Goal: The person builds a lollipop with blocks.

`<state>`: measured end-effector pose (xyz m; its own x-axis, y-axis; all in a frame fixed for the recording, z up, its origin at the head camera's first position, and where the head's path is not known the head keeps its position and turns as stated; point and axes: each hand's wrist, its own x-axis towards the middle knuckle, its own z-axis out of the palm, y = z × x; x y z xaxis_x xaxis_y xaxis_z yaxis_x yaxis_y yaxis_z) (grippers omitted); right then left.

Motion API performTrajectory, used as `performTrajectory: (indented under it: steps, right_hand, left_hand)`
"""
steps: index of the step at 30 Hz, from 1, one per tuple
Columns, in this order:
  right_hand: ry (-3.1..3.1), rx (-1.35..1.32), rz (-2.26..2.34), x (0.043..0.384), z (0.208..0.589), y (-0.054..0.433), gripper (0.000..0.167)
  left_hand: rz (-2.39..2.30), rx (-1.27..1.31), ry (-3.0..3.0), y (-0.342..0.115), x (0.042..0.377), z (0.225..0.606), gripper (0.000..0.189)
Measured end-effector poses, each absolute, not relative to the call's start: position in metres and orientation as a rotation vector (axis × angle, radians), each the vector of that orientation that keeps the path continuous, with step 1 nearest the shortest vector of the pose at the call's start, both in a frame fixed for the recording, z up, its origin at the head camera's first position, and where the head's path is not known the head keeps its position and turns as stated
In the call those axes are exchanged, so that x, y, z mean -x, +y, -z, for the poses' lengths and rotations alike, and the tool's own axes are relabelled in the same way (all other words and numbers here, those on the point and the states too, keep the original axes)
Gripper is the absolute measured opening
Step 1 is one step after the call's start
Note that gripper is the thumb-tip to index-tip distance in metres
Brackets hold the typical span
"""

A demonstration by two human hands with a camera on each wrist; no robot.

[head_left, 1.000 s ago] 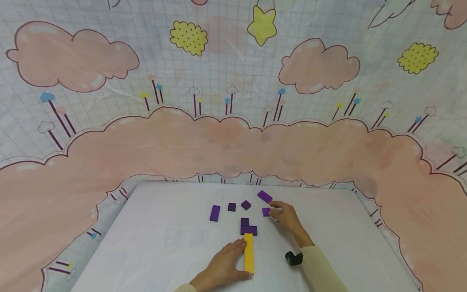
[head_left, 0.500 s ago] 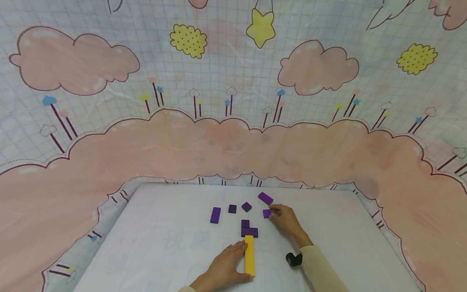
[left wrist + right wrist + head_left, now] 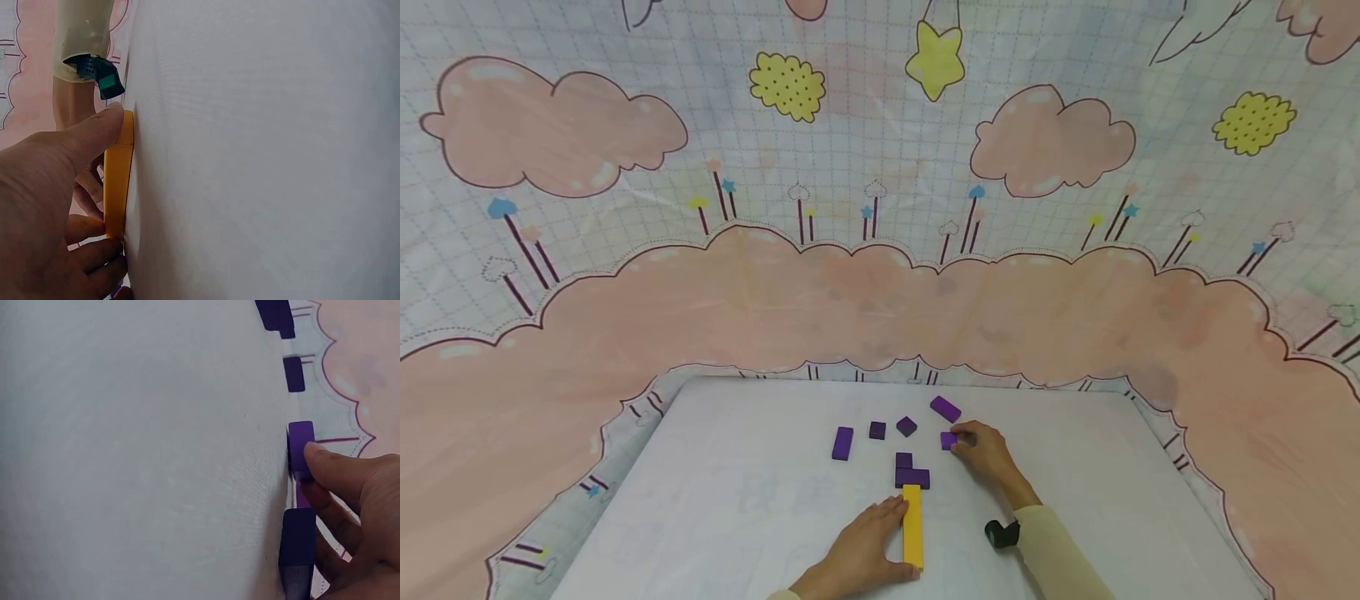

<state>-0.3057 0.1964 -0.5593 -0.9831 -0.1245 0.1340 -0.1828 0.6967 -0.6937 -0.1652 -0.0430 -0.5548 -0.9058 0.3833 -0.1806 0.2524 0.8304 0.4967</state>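
On the white tabletop, my left hand (image 3: 865, 546) holds a long yellow block (image 3: 912, 529), thumb at its near end and fingertips along its left side. The yellow block's far end meets an L-shaped pair of dark purple blocks (image 3: 912, 477). To the right and farther back, my right hand (image 3: 988, 454) pinches a small purple block (image 3: 301, 447) between thumb and index finger. In the right wrist view, a dark block (image 3: 297, 544) stands close by the other fingers; the head view hides it behind the hand.
Beyond the L-shaped pair lie two small dark purple blocks, a square one (image 3: 877, 430) and one turned like a diamond (image 3: 907, 426). A longer purple block (image 3: 842, 443) is at left, another (image 3: 945, 409) behind the right hand. A dark device (image 3: 1002, 534) sits at the right wrist.
My right thumb and index finger have closed in on the small purple block. The left hand and the yellow block stay in place; the head view has tilted slightly.
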Motion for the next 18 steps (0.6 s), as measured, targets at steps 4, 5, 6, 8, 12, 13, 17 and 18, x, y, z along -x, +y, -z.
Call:
performTrajectory:
  steps: [4, 5, 6, 8, 12, 13, 17, 18]
  right_hand:
    - [-2.818, -0.237, -1.204, 0.304, 0.558, 0.197, 0.028]
    - [-2.822, -0.227, -1.214, 0.304, 0.558, 0.198, 0.028]
    - [-2.827, -0.221, -1.212, 0.304, 0.557, 0.198, 0.029]
    - [-2.841, -0.193, -1.221, 0.303, 0.556, 0.199, 0.029]
    - [-2.84, -0.183, -1.229, 0.3, 0.552, 0.201, 0.03]
    - [-2.834, -0.18, -1.236, 0.299, 0.551, 0.201, 0.03]
    - [-2.808, -0.184, -1.233, 0.297, 0.547, 0.202, 0.03]
    - [-2.807, -0.178, -1.231, 0.297, 0.546, 0.202, 0.031]
  left_hand:
    - [-0.688, -0.478, 2.735, -0.043, 0.166, 0.555, 0.094]
    - [-0.689, -0.476, 2.734, -0.043, 0.166, 0.556, 0.094]
    - [-0.687, -0.476, 2.736, -0.043, 0.166, 0.556, 0.094]
    - [-0.684, -0.484, 2.739, -0.043, 0.166, 0.556, 0.094]
    - [-0.678, -0.489, 2.741, -0.043, 0.166, 0.556, 0.095]
    - [-0.679, -0.487, 2.74, -0.043, 0.166, 0.556, 0.095]
    - [-0.685, -0.476, 2.736, -0.042, 0.166, 0.555, 0.095]
    - [-0.686, -0.477, 2.737, -0.042, 0.166, 0.555, 0.095]
